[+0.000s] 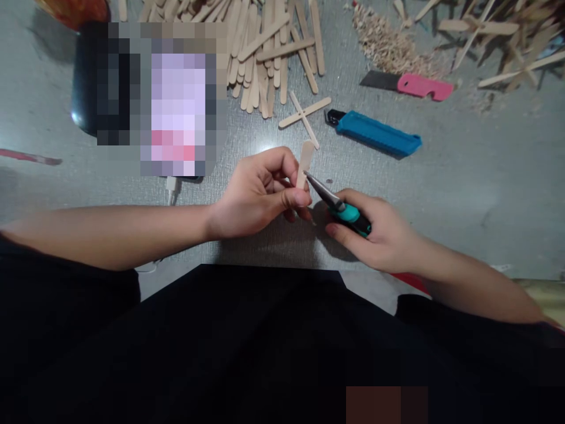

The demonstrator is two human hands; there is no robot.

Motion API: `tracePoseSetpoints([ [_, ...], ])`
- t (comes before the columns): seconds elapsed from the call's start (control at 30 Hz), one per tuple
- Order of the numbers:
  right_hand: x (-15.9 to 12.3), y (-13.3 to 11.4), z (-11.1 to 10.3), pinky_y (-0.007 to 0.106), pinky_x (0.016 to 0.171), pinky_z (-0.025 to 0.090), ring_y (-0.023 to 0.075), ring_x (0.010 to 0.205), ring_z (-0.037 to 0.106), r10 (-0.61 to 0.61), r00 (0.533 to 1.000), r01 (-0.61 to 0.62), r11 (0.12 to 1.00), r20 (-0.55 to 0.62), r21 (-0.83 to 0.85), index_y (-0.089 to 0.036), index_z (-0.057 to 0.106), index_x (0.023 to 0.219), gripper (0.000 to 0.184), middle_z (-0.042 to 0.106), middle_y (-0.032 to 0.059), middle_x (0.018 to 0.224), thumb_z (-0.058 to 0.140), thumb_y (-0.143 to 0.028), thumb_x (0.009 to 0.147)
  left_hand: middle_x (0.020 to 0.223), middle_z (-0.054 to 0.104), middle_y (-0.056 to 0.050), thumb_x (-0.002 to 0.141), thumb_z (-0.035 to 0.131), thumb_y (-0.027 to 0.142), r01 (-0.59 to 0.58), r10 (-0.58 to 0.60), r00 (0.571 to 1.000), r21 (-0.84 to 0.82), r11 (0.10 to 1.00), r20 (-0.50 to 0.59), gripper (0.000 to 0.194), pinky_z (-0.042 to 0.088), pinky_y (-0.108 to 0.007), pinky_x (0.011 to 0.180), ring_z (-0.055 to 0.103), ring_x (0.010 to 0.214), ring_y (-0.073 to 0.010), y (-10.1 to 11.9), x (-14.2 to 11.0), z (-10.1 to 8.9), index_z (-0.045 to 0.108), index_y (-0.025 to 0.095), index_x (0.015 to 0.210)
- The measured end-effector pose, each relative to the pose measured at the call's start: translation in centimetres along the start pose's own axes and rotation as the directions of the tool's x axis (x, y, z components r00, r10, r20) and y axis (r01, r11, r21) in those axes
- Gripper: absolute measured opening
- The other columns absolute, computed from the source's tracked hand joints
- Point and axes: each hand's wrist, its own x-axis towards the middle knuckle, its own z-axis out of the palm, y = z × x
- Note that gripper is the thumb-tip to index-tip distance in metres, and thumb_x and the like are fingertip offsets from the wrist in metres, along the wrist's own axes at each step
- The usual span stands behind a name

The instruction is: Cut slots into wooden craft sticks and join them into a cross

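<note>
Between the thumb and fingers of my left hand (269, 191) a wooden craft stick (306, 156) is held with its rounded end up. My right hand (379, 229) is wrapped round long-nose pliers (346, 213) with a green and black grip. The tips of the pliers touch the stick near its middle; whether the jaws bite into it I cannot tell. Just beyond my hands, two crossed craft sticks (304, 113) form an X on the table. A blue utility knife (377, 134) lies to their right, with a pink folding knife (408, 84) behind it.
A large pile of craft sticks (265, 53) spreads across the back. Wood shavings (388, 44) and several joined stick crosses (481, 26) lie at the back right. To the left are a blurred-out phone (179, 106) with a white cable plug (172, 185) and a dark rounded object (83, 88).
</note>
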Motion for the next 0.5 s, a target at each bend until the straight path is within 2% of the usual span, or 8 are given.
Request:
tracePoseSetpoints([
  [0.13,0.4,0.0,-0.5,0.033,0.065,0.049,0.0192,0.072,0.061,0.017,0.994,-0.037,0.981,0.106,0.192,-0.026,0.066,0.099,0.017,0.067,-0.0020,0.083,0.080,-0.036,0.098,0.077,0.073,0.003,0.083,0.104,0.060,0.027,-0.027,0.999,0.000,1.000,-0.032,0.059,0.063,-0.023,0.052,0.083,0.067,-0.0163,-0.2,-0.1,0.0,0.057,0.023,0.087],
  [0.27,0.5,0.3,-0.9,0.031,0.063,0.047,0.0163,0.071,0.056,0.015,0.976,-0.095,0.926,0.216,0.365,-0.025,0.069,0.100,0.018,0.064,-0.0022,0.086,0.083,-0.035,0.101,0.074,0.074,0.003,0.083,0.104,0.059,0.041,-0.041,0.999,-0.001,0.999,-0.026,0.062,0.061,-0.023,0.051,0.082,0.068,-0.0164,-0.4,-0.1,-0.1,0.053,0.024,0.085],
  [0.37,0.3,0.5,-1.0,0.028,0.058,0.042,0.0136,0.067,0.051,0.068,0.942,-0.250,0.797,0.330,0.550,-0.025,0.070,0.104,0.021,0.061,-0.0025,0.083,0.086,-0.038,0.104,0.071,0.074,0.002,0.085,0.103,0.058,0.048,-0.048,0.999,0.016,0.999,-0.022,0.061,0.061,-0.023,0.050,0.082,0.067,-0.0169,-0.4,0.0,-0.2,0.053,0.024,0.086],
  [0.5,0.2,0.6,-1.3,0.024,0.051,0.037,0.0108,0.064,0.051,0.031,0.885,-0.399,0.567,0.465,0.721,-0.020,0.072,0.103,0.024,0.060,-0.0005,0.085,0.088,-0.038,0.104,0.073,0.074,0.002,0.081,0.107,0.054,0.004,-0.002,0.999,0.031,1.000,-0.051,0.060,0.061,-0.021,0.049,0.083,0.066,-0.0165,-0.3,0.1,-0.3,0.056,0.022,0.084],
])
